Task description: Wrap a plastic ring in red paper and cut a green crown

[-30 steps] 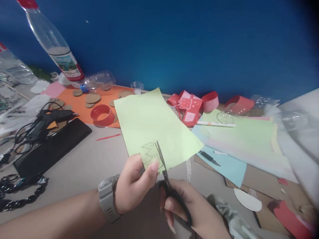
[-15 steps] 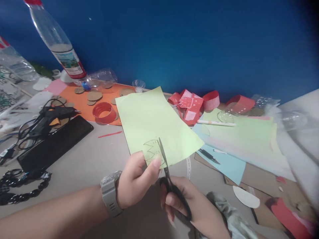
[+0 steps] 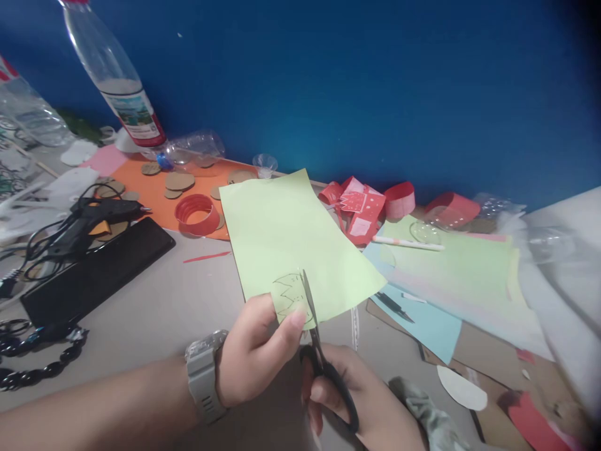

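A light green sheet of paper (image 3: 291,232) bears a small pencil drawing with a zigzag outline near its lower edge. My left hand (image 3: 260,347), with a grey watch at the wrist, pinches the sheet at that edge, the thumb on top of the drawing. Black scissors (image 3: 334,382) are in my right hand (image 3: 361,394), with fingers in the handle loops. The blades point up and lie against the paper, just right of the drawing and my left thumb. How far the blades are apart is hard to tell.
At left are a black glue gun (image 3: 101,216), a dark phone (image 3: 101,272), a beaded bracelet (image 3: 44,363) and an upright bottle (image 3: 124,94). A red ring (image 3: 196,215) sits on orange paper. Red paper pieces (image 3: 359,210), a pen (image 3: 394,307) and coloured sheets lie right.
The view has shifted slightly, so the hands, paper and scissors appear a little lower. Both hands keep the same holds.
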`<state>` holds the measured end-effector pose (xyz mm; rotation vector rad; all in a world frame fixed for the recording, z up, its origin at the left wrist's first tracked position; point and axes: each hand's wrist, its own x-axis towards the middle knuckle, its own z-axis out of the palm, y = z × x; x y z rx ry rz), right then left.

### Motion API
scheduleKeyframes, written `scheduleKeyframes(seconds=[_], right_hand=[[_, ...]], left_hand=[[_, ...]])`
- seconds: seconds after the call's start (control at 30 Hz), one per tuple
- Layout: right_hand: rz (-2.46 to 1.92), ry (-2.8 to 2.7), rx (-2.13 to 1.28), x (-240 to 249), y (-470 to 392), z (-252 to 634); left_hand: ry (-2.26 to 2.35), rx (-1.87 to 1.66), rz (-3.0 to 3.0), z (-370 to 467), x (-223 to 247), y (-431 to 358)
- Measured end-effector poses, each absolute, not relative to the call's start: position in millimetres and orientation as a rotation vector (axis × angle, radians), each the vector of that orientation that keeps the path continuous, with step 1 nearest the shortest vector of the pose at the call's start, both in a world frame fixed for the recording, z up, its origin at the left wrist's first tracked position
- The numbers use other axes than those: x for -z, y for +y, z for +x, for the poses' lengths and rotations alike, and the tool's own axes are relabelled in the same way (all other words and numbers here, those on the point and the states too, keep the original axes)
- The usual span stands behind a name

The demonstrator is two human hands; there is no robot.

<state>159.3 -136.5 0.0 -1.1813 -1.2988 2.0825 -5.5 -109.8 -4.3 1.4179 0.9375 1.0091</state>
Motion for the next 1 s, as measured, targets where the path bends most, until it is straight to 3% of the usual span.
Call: scheduleKeyframes(seconds=[1.0], right_hand=[[-1.206, -1.249, -2.111, -4.7, -135.8, 156.1]], left_hand=[[0.95, -1.002, 1.369, -2.9, -0.2, -109.1]])
